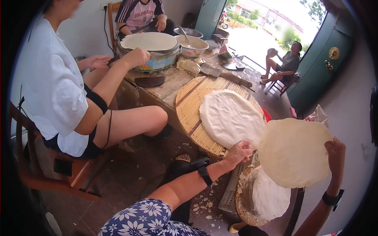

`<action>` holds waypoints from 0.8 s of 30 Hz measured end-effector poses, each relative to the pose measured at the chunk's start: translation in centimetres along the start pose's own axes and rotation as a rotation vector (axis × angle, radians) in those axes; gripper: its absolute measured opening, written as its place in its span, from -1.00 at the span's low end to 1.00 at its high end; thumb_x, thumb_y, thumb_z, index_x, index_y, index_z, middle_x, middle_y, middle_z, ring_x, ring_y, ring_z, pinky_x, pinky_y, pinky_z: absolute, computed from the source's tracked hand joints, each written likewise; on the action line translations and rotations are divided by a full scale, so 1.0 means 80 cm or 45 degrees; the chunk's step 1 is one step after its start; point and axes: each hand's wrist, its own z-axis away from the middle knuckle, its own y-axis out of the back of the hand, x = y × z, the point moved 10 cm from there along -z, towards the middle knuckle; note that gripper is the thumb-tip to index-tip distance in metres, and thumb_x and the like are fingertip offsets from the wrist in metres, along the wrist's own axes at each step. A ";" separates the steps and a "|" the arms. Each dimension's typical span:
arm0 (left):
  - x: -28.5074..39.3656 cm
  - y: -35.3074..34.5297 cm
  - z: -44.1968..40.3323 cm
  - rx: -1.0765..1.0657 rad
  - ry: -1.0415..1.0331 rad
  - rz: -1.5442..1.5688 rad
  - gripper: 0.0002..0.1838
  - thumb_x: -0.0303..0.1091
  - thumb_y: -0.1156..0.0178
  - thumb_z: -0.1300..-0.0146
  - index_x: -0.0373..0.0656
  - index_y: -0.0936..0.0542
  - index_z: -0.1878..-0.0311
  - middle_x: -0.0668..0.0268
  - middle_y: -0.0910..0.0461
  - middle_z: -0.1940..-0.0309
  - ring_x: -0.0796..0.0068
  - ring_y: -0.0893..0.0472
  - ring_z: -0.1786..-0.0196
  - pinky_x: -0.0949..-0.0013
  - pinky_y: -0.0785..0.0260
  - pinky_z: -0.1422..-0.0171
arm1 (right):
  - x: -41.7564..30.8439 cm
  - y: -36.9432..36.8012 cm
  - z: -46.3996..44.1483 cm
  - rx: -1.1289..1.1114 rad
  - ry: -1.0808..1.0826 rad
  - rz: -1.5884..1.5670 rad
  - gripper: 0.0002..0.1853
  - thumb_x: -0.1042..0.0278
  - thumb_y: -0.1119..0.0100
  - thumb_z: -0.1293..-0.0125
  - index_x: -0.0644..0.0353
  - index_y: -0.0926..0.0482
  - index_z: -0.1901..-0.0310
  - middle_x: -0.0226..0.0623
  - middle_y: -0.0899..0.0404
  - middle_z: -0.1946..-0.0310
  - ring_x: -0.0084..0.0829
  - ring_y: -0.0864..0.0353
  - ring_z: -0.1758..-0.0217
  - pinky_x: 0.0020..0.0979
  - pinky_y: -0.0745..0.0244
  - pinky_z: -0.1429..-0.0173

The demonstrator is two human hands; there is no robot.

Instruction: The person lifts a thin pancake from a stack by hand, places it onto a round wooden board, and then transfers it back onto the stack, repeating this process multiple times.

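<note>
A thin round flatbread [295,153], pale and slightly translucent, hangs spread out on the right. My right hand [336,155] grips its right edge. At its lower left edge, my left hand [239,152] is closed with fingertips pinched together; the exact contact is partly hidden. Just beyond my left hand, a stack of soft white flatbreads [232,118] lies on a round slatted mat [191,106]. Below the held sheet, another white flatbread pile [271,196] rests on a woven round tray [244,210], partly covered from view.
A person in a white top [59,90] sits at left, one hand near a round griddle [153,63] topped with a flatbread. Behind it are a floral bowl [193,49] and another seated person [141,17]. Someone sits by the open green door [330,59]. Crumbs [202,206] litter the floor.
</note>
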 end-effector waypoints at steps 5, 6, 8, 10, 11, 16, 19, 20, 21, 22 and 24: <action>0.027 0.025 0.003 0.021 -0.049 0.228 -0.51 -0.32 -0.19 -0.31 -0.28 -0.35 -0.24 0.26 -0.46 0.00 0.56 -0.61 0.33 0.49 -0.52 0.25 | -0.054 0.012 -0.058 0.290 0.081 0.545 -0.83 0.37 -0.05 -0.31 0.32 -0.51 0.32 -0.08 -0.53 0.51 -0.26 -0.49 0.48 -0.27 -0.41 0.30; 0.033 0.031 0.003 0.022 -0.049 0.271 -0.51 -0.31 -0.19 -0.32 -0.29 -0.34 -0.25 0.26 -0.47 0.00 0.55 -0.61 0.33 0.49 -0.52 0.24 | -0.071 0.010 -0.067 0.368 0.118 0.600 -0.83 0.35 -0.06 -0.32 0.28 -0.53 0.30 -0.10 -0.56 0.47 -0.20 -0.52 0.44 -0.24 -0.44 0.26; 0.046 0.045 0.001 0.026 -0.077 0.340 -0.48 -0.28 -0.19 -0.33 -0.28 -0.31 -0.27 0.27 -0.47 -0.01 0.51 -0.61 0.26 0.44 -0.51 0.18 | -0.109 -0.002 -0.084 0.501 0.209 0.693 -0.85 0.31 -0.08 -0.34 0.20 -0.55 0.25 -0.15 -0.59 0.39 -0.14 -0.58 0.35 -0.20 -0.48 0.21; 0.060 0.066 0.004 0.132 -0.105 0.393 -0.47 -0.27 -0.19 -0.33 -0.27 -0.30 -0.28 0.27 -0.47 -0.01 0.48 -0.60 0.20 0.40 -0.50 0.12 | -0.148 -0.025 -0.084 0.610 0.291 0.727 -0.88 0.31 -0.08 -0.34 0.12 -0.56 0.21 -0.21 -0.60 0.33 -0.17 -0.61 0.27 -0.21 -0.51 0.18; 0.069 0.075 0.007 0.185 -0.120 0.419 -0.47 -0.27 -0.19 -0.33 -0.26 -0.30 -0.28 0.27 -0.47 -0.01 0.46 -0.60 0.16 0.39 -0.49 0.08 | -0.168 -0.041 -0.078 0.665 0.326 0.724 -0.90 0.31 -0.09 -0.33 0.08 -0.55 0.20 -0.24 -0.60 0.31 -0.21 -0.61 0.24 -0.22 -0.52 0.17; 0.100 0.129 0.019 0.382 -0.276 0.601 -0.37 0.02 -0.10 -0.35 -0.19 -0.26 -0.33 0.18 -0.34 -0.15 0.25 -0.48 -0.07 0.13 -0.42 -0.11 | -0.210 -0.193 -0.010 0.656 0.620 0.557 -0.84 0.38 -0.14 -0.20 0.06 -0.56 0.17 -0.35 -0.57 0.24 -0.26 -0.57 0.09 -0.22 -0.45 -0.01; 0.109 0.148 0.031 0.525 -0.283 0.767 -0.34 0.13 -0.04 -0.36 -0.17 -0.26 -0.33 0.18 -0.32 -0.16 0.23 -0.45 -0.10 0.08 -0.38 -0.16 | -0.187 -0.287 0.021 0.568 0.560 0.422 -0.80 0.39 -0.16 -0.17 0.07 -0.57 0.13 -0.36 -0.57 0.19 -0.29 -0.56 0.02 -0.20 -0.41 -0.08; 0.110 0.153 0.032 0.503 -0.306 0.787 -0.32 0.17 0.02 -0.38 -0.16 -0.24 -0.35 0.17 -0.34 -0.19 0.22 -0.44 -0.14 0.05 -0.34 -0.20 | -0.177 -0.312 0.032 0.539 0.538 0.397 -0.79 0.39 -0.17 -0.17 0.07 -0.58 0.13 -0.37 -0.57 0.17 -0.30 -0.55 0.00 -0.20 -0.41 -0.09; 0.112 0.154 0.031 0.468 -0.328 0.799 -0.32 0.17 0.02 -0.38 -0.16 -0.24 -0.35 0.16 -0.35 -0.20 0.22 -0.44 -0.16 0.05 -0.34 -0.21 | -0.168 -0.332 0.042 0.508 0.514 0.371 -0.79 0.39 -0.17 -0.17 0.06 -0.59 0.13 -0.37 -0.58 0.16 -0.31 -0.55 -0.02 -0.20 -0.40 -0.10; 0.113 0.154 0.031 0.433 -0.348 0.809 -0.32 0.17 0.03 -0.39 -0.16 -0.24 -0.36 0.16 -0.35 -0.22 0.22 -0.43 -0.18 0.05 -0.33 -0.22 | -0.164 -0.347 0.052 0.477 0.494 0.362 -0.77 0.39 -0.19 -0.16 0.06 -0.60 0.12 -0.36 -0.58 0.14 -0.30 -0.55 -0.02 -0.19 -0.40 -0.11; 0.111 0.157 0.028 0.422 -0.362 0.885 -0.40 0.06 0.03 -0.41 -0.15 -0.27 -0.35 0.16 -0.40 -0.23 0.22 -0.43 -0.24 0.04 -0.33 -0.27 | -0.155 -0.368 0.069 0.408 0.477 0.312 -0.74 0.39 -0.19 -0.16 0.06 -0.58 0.08 -0.32 -0.57 0.10 -0.24 -0.52 -0.08 -0.10 -0.37 -0.18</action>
